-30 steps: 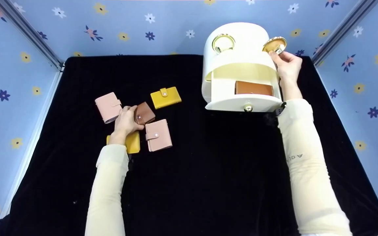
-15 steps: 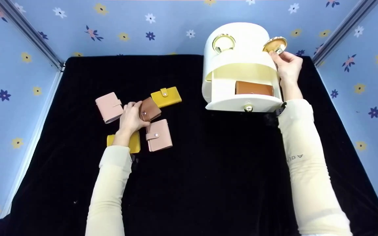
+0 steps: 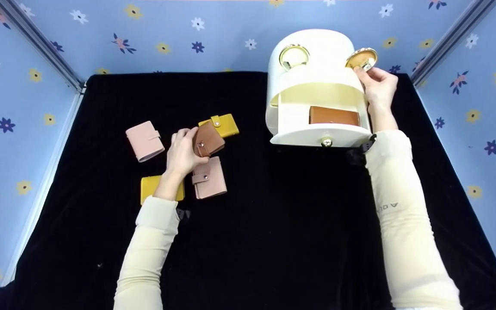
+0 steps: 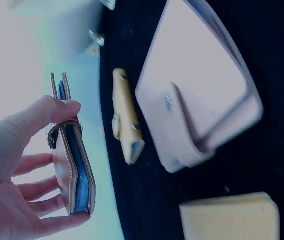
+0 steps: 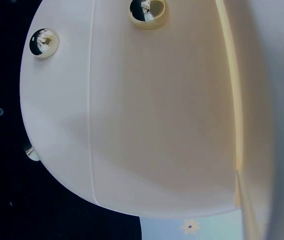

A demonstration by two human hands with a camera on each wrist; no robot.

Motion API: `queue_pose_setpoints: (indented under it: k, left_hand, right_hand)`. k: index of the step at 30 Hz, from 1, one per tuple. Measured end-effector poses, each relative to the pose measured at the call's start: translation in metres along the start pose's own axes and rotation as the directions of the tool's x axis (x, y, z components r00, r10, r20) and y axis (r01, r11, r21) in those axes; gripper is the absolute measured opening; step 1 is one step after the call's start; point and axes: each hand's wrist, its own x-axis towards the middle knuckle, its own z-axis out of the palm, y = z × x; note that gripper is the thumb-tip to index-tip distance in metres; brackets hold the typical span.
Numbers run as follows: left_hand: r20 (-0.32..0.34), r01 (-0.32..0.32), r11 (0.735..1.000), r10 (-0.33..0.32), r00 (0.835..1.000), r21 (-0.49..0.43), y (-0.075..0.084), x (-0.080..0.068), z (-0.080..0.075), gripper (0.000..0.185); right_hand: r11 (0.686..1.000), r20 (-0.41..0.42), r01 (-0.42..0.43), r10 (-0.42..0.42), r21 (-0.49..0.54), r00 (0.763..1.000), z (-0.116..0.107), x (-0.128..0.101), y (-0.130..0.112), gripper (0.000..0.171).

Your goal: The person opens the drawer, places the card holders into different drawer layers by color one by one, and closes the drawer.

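My left hand [image 3: 184, 150] holds a brown snap-strap wallet [image 3: 209, 137] between thumb and fingers. In the left wrist view the wallet [image 4: 90, 187] stands off the table, edge on, with blue inside. From the head view it overlaps a yellow wallet [image 3: 230, 125] and the top of a pink wallet [image 3: 214, 181]. My right hand [image 3: 379, 88] pinches the lower edge of a gold-rimmed round piece [image 3: 366, 55] on a white drawer box [image 3: 325, 51]. Another brown wallet [image 3: 334, 116] lies in the pulled-out drawer [image 3: 299, 137]. The right wrist view shows the box front [image 5: 166, 115], not that hand.
Another pink wallet [image 3: 144, 141] lies left of my left hand, and a second yellow wallet [image 3: 149, 186] is partly under my forearm. Black cloth [image 3: 274, 224] covers the table. Flowered walls [image 3: 230, 38] enclose the back and sides; the box stands near the back wall.
My left hand has moved right and slightly up in the head view with the brown wallet, which now overlaps the yellow wallet. The right hand, the box and its drawer stay put.
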Motion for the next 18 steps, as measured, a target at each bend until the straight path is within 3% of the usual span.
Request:
queue_pose_setpoints:
  k: [18]
  left_hand:
    - [-0.044, -0.089, 0.996, 0.089, 0.995, -0.003, 0.062, -0.015, -0.023, 0.080]
  right_hand:
    - [1.000, -0.004, -0.024, 0.024, -0.009, 1.000, 0.000, 0.000, -0.002, 0.014]
